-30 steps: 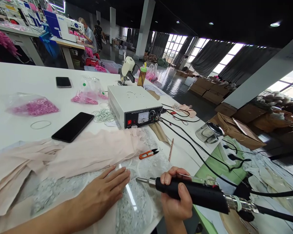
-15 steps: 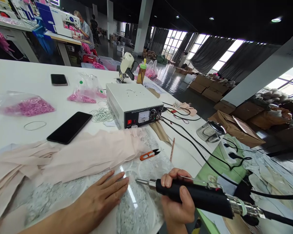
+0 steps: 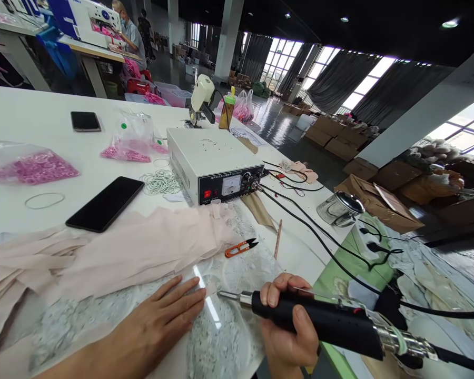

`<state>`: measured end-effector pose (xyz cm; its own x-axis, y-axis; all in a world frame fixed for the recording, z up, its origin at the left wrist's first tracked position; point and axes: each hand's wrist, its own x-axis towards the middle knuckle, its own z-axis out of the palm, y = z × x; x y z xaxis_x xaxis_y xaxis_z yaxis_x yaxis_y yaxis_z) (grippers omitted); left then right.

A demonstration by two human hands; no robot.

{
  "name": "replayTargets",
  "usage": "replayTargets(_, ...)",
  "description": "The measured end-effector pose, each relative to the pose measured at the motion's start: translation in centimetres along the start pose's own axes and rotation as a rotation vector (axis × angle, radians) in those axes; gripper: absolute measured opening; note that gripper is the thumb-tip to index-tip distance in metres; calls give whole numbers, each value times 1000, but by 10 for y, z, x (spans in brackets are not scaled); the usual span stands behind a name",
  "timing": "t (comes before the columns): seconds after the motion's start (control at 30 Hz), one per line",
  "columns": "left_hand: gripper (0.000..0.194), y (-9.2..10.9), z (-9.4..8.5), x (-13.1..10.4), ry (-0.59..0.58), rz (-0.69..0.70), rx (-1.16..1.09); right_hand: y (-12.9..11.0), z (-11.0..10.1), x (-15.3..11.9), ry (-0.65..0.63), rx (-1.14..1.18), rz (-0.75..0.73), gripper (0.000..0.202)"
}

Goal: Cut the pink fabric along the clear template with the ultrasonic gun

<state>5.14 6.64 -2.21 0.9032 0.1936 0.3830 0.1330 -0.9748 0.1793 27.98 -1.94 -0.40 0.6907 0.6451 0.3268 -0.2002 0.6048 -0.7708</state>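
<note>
My right hand (image 3: 288, 321) wraps round the black handle of a corded ultrasonic hand tool (image 3: 319, 318), whose metal tip points left. Flat on the clear sheet (image 3: 217, 342) over the grey marbled surface lies my left hand (image 3: 161, 316), fingers stretched out, its fingertips a little left of the tip. Pale pink fabric strips (image 3: 142, 242) are spread just beyond the left hand. Orange thread snips (image 3: 240, 247) rest on the sheet beyond the tool tip. Whether thin fabric lies beneath my left palm, I cannot tell.
A white control box (image 3: 217, 163) stands behind the fabric, black cables running right. Left of it are a black phone (image 3: 106, 202), pale elastic bands (image 3: 161, 181) and bags of pink pieces (image 3: 35, 163). A metal cup (image 3: 339, 209) stands at the right edge. A person (image 3: 130, 37) sits far back.
The view has shifted slightly, moving the table items a little left and up in the picture. Both hands keep almost the same pose, with the tool still held.
</note>
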Motion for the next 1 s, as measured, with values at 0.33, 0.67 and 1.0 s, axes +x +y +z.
replayTargets(0.33, 58, 1, 2, -2, -15, -31, -63, 1, 0, 2, -18, -65, -31, 21)
replayTargets(0.67, 57, 2, 1, -2, -29, -19, -34, 1, 3, 4, -44, -14, -28, 18)
replayTargets(1.0, 59, 3, -1, 1, -13, -8, -8, 0, 5, 5, -63, -14, -20, 16)
